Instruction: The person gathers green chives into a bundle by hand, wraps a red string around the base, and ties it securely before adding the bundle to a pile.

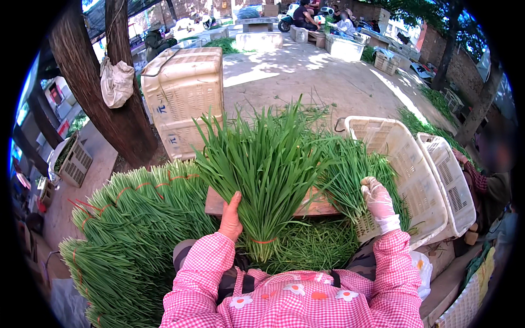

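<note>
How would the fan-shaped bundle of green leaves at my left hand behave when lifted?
The fan-shaped bundle of green leaves would probably flop at its tips: its blades are long and thin. Its base should hold together, since a thin red band binds it.

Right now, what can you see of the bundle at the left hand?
The bundle is leafy: long, flat green blades fan out at the top, paler stems gathered below by a thin red band. Its banded end points toward the person; its blades pass in front of a wooden board. The left hand grips its left side.
</note>
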A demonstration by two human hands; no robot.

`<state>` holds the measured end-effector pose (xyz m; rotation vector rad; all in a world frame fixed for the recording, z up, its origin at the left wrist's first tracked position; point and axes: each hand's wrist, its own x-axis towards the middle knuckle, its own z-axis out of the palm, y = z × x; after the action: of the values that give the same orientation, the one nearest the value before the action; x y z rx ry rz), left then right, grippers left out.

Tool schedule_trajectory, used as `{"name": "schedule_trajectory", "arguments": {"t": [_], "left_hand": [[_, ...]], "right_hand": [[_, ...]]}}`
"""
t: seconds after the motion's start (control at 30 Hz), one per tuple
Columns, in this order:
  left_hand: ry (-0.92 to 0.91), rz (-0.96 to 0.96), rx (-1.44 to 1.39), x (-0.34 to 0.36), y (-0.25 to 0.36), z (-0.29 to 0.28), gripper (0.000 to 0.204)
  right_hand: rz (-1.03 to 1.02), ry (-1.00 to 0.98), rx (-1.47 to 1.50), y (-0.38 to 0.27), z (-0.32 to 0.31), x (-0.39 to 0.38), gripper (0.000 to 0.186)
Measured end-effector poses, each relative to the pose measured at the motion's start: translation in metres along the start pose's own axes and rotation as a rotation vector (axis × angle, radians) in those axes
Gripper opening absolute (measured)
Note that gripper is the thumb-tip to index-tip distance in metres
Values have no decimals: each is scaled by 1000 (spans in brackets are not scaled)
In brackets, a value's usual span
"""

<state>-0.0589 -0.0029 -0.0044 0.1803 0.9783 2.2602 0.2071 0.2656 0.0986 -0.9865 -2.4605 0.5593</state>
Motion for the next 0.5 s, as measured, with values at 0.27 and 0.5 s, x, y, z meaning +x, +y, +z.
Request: {"name": "schedule_trajectory", "arguments": {"t": [0.27, 0.5], "left_hand": [[-123, -7, 133, -11, 3, 0, 45], [-8, -12, 56, -12, -2, 6, 41]], "right_hand": [[65, -648, 910, -77, 60, -30, 65], [271, -330, 1393, -27, 154, -35, 30]]}}
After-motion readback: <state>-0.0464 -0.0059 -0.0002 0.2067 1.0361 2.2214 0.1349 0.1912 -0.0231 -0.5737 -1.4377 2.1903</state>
